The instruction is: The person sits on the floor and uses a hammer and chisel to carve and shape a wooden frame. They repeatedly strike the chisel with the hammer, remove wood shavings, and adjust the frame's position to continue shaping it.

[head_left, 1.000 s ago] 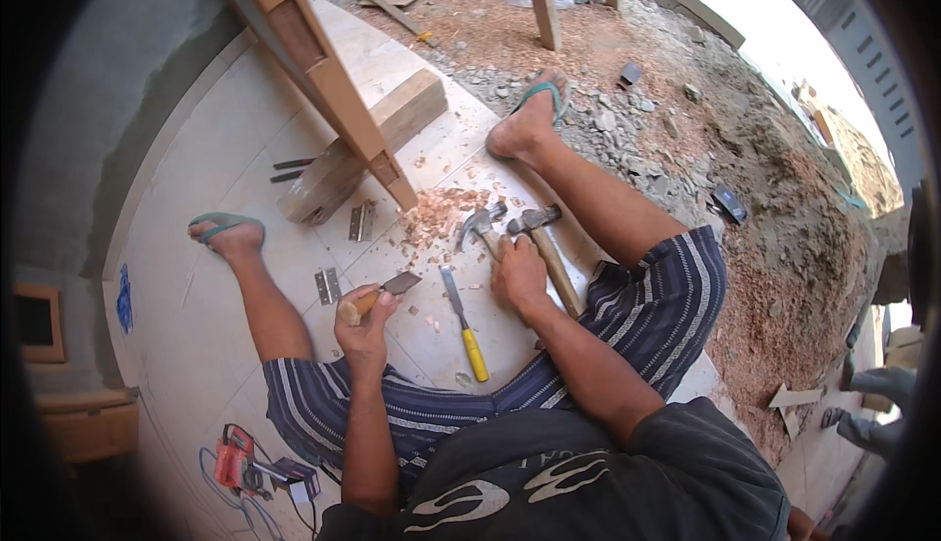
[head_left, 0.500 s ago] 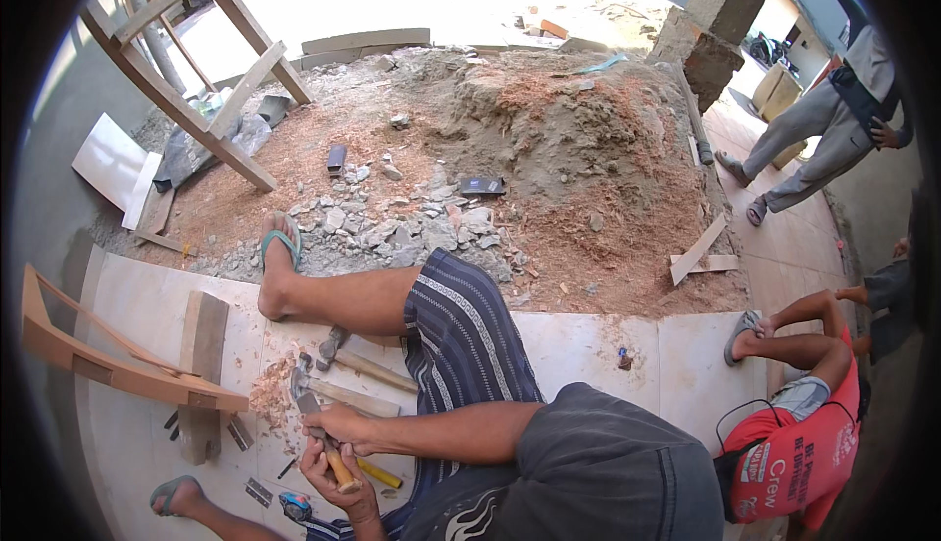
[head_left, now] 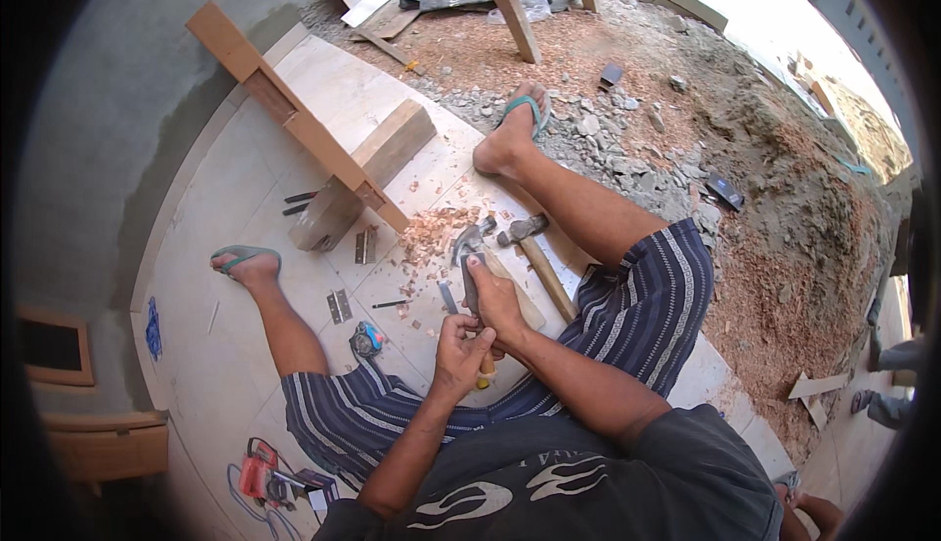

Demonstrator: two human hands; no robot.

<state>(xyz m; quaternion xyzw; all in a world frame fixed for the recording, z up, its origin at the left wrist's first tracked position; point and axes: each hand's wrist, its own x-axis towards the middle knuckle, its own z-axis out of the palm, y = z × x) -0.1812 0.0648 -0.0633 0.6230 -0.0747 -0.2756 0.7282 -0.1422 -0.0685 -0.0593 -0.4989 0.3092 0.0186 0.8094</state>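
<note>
My right hand point(head_left: 498, 301) is closed round a chisel with a wide dark blade point(head_left: 472, 281), its thumb lying flat along the metal. Close against it, my left hand point(head_left: 456, 355) has its fingers bent together at the lower part of the tool, largely hiding the wooden handle. Beneath the hands a narrow grey blade point(head_left: 447, 296) shows on the floor, partly covered. Just beyond lie a claw hammer point(head_left: 470, 235) and a second hammer point(head_left: 534, 252), beside scattered wood shavings point(head_left: 436, 234).
A brown door-frame timber point(head_left: 294, 120) leans across a thick wooden block point(head_left: 392, 144). Around it are hinges point(head_left: 339, 306), a pencil point(head_left: 390, 304) and a blue tape measure point(head_left: 367, 338). A red power tool point(head_left: 260, 472) sits lower left. Rubble point(head_left: 618, 144) borders the tiles; another person's legs show far right.
My view has swung left, so the scene sits farther right and turned. The chisel stays in my hands; my left hand has come up closer to my right.
</note>
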